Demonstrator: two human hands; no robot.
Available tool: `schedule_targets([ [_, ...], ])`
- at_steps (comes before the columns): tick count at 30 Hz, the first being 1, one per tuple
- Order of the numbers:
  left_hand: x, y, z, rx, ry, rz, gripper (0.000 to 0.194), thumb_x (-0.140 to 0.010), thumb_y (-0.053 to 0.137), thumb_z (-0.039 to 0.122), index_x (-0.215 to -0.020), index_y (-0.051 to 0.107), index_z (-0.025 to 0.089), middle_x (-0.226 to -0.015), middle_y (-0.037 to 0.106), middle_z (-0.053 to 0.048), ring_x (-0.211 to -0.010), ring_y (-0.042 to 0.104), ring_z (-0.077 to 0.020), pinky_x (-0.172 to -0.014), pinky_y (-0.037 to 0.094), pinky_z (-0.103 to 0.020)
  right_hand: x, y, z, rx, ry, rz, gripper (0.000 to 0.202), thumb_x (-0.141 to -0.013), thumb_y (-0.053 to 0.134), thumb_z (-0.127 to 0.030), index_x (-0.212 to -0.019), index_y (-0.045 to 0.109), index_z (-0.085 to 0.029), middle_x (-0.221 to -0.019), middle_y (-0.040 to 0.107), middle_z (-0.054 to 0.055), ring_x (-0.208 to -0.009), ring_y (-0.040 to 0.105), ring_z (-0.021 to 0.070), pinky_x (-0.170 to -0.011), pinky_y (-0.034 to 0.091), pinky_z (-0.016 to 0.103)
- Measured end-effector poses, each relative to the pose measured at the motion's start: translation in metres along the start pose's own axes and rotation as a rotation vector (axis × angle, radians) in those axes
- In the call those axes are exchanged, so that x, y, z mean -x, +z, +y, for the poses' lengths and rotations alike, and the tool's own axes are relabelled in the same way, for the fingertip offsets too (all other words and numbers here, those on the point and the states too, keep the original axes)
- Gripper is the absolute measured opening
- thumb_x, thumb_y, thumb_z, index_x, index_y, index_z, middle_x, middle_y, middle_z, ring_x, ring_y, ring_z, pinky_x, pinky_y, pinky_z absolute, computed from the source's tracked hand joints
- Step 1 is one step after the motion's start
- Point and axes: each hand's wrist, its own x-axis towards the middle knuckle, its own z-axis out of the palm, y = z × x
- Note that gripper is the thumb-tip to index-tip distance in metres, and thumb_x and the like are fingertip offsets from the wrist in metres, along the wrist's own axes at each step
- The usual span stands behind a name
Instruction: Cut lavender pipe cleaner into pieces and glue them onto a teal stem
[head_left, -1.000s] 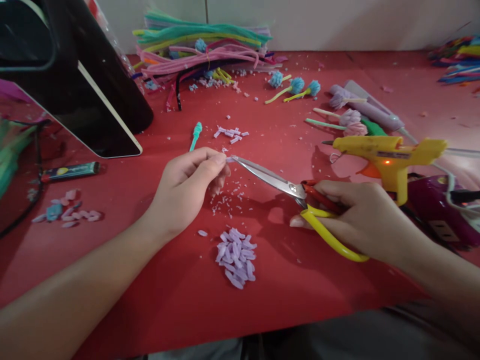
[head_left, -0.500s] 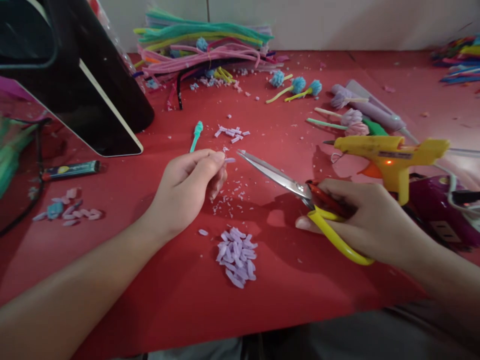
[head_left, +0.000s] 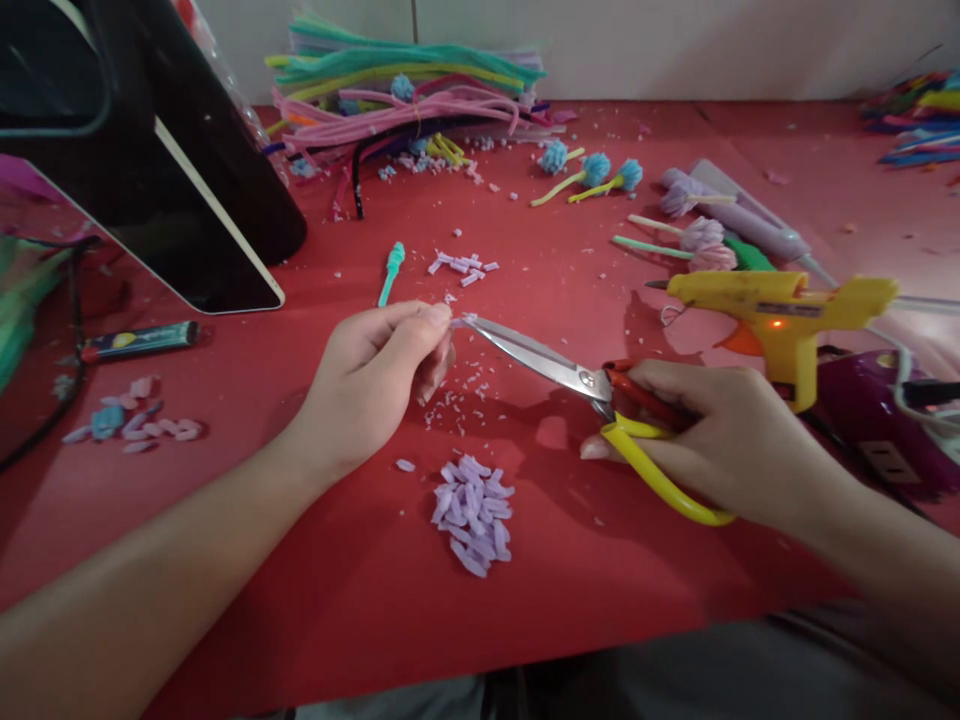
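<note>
My left hand pinches a short lilac pipe cleaner piece, its end poking out past the thumb. In my right hand is a pair of scissors with one red and one yellow handle loop. The blade tips meet the end of the lilac piece. Below lies a pile of trimmed lilac pieces, with fine lilac clippings scattered above it. Several uncut lilac bits and a small green twisted stem rest just beyond my left hand.
A yellow glue gun with a lit orange light stands at right, near a purple power socket box. Blue pompom flowers and bundled pipe cleaners lie at the back. A black stand rises at left beside a lighter-like tube.
My right hand has moved slightly left, bringing the scissor tips from beside the lilac piece onto its end. The left hand has stayed nearly still.
</note>
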Motion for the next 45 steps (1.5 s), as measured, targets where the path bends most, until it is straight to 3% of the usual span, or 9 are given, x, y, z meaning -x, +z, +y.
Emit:
schedule_targets([
  [10,-0.0007,-0.0004,-0.0025,0.005,0.009,0.003,0.039,-0.097,0.053,0.029,-0.06,0.051,0.019,-0.057,0.048,0.0,-0.054,0.047,-0.0112,-0.051,0.037,-0.026,-0.0005,-0.0002,-0.002,0.006,0.006,0.034,0.064,-0.069,0.07,-0.075,-0.054,0.037,-0.021,-0.052,0.026,-0.006,-0.051,0.025,0.0083,-0.042,0.022,0.022],
  [15,-0.001,0.0001,-0.0018,0.012,0.013,0.023,0.036,-0.096,0.054,0.027,-0.061,0.053,0.019,-0.06,0.05,-0.001,-0.055,0.048,-0.0111,-0.052,0.039,-0.026,0.0011,-0.0004,-0.0011,-0.005,0.007,0.015,0.06,-0.067,0.074,-0.071,-0.058,0.042,-0.021,-0.053,0.033,-0.006,-0.05,0.029,0.0086,-0.042,0.023,0.022],
  [23,0.0001,-0.0004,-0.0002,-0.003,0.01,0.015,0.035,-0.096,0.053,0.027,-0.062,0.055,0.018,-0.061,0.053,-0.002,-0.057,0.05,-0.0113,-0.053,0.042,-0.025,0.0006,0.0006,0.0004,-0.006,-0.022,0.02,0.063,-0.069,0.074,-0.07,-0.056,0.037,-0.021,-0.054,0.03,-0.006,-0.052,0.027,0.0084,-0.042,0.022,0.022],
  [35,0.0001,-0.001,-0.0009,-0.001,0.02,0.015,0.032,-0.094,0.055,0.026,-0.063,0.057,0.019,-0.063,0.055,-0.002,-0.057,0.051,-0.0121,-0.052,0.043,-0.026,0.0005,-0.0005,-0.0029,0.005,0.053,0.032,0.068,-0.066,0.07,-0.078,-0.055,0.035,-0.022,-0.054,0.026,-0.006,-0.052,0.026,0.0091,-0.043,0.021,0.024],
  [45,0.0014,-0.0011,0.0002,-0.012,0.012,0.028,0.026,-0.093,0.056,0.027,-0.068,0.06,0.019,-0.067,0.059,-0.003,-0.061,0.054,-0.013,-0.055,0.048,-0.026,0.0015,-0.0031,-0.003,0.017,0.05,-0.028,0.064,-0.066,0.073,-0.073,-0.056,0.036,-0.022,-0.055,0.029,-0.006,-0.053,0.026,0.009,-0.045,0.022,0.024],
])
